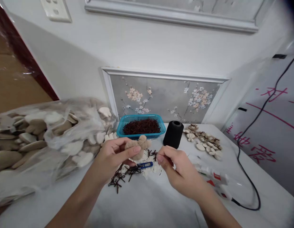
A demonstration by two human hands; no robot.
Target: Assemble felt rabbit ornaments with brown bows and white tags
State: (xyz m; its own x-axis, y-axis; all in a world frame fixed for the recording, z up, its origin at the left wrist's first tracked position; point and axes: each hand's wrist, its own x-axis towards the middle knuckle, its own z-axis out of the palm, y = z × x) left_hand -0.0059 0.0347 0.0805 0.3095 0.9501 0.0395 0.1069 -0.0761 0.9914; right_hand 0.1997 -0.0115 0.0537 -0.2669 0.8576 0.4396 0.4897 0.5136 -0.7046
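Gripped in the left hand point(109, 156), a fuzzy beige animal-shaped plush piece point(142, 143) hangs above a white table point(137, 209); the right hand point(181, 169) is pinched closed, contents unclear. Dark brown string bows point(117, 181) lie loose nearby, and beige-and-white plush pieces point(210, 144) sit heaped at right, some apparently trimmed.

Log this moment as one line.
left hand: holds plush piece | right hand: fingers pinched, any contents unclear | on table: blue snips, dark bows | beyond: blue basket, black cylinder
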